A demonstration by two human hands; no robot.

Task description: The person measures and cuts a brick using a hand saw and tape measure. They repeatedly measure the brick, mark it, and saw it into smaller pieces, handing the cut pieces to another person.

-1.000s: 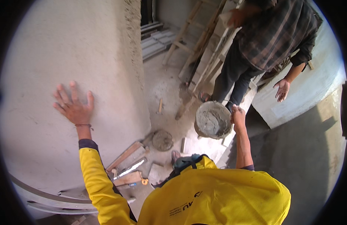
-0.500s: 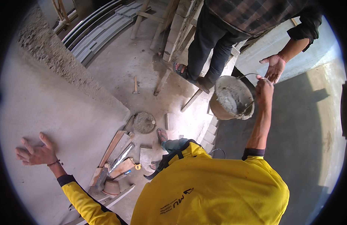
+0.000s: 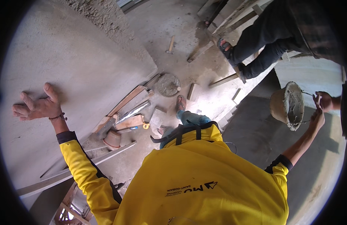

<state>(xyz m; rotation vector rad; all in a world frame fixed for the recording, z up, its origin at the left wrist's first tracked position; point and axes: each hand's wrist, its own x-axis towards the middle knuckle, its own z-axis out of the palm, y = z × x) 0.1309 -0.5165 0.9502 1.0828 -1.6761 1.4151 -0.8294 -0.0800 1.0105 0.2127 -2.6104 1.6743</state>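
My right hand (image 3: 317, 117) is closed on the wire handle of a bucket (image 3: 279, 107), out at arm's length on the right. Grey mortar (image 3: 293, 108) coats the inside and rim of this mud-stained bucket, which hangs tilted. A co-worker's hand (image 3: 325, 100) is at the same handle, right beside mine; their fingers partly overlap my hand. My left hand (image 3: 40, 106) rests against a smooth grey plastered wall (image 3: 83, 71) on the left, fingers spread and slightly bent, holding nothing.
The co-worker stands on a plank (image 3: 240, 73) at upper right. Below lie a round mortar tub (image 3: 168, 85), a hammer (image 3: 170, 45), wooden boards (image 3: 124, 101), a tape measure (image 3: 146, 126) and a clay-coloured bucket (image 3: 112, 138). A long beam (image 3: 79, 167) runs at lower left.
The bucket and my right hand have swung out to the right, and the co-worker's hand has come to the handle. My view has turned; my left hand stays spread on the wall.
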